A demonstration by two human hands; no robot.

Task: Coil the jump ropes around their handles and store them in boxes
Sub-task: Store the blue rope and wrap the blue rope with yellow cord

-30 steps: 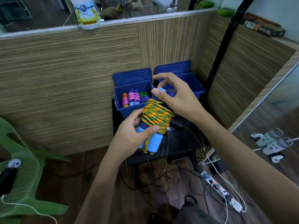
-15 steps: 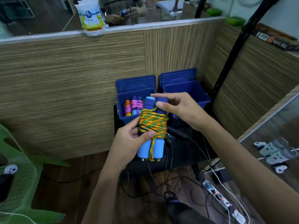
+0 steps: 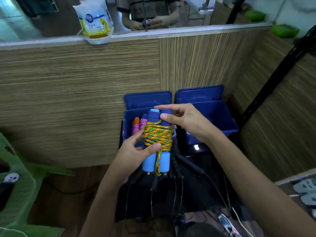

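Right hand (image 3: 186, 122) now grips handle tops (image 3: 159, 116)

both hands hold a jump rope (image 3: 157, 135), orange-and-green cord coiled round its two blue handles. the left hand (image 3: 135, 151) grips the coil; the right hand (image 3: 184, 122) pinches the handle tops, in front of two open blue boxes (image 3: 222, 120).

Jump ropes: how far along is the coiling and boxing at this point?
Done: coiled ropes already stand in the left box. In hand: the orange-green rope is wound around its blue handles, with the left hand gripping the bundle and the right hand pinching the handle tops, not yet boxed. Left: dark ropes lie uncoiled on the black table, and the right box shows nothing inside.
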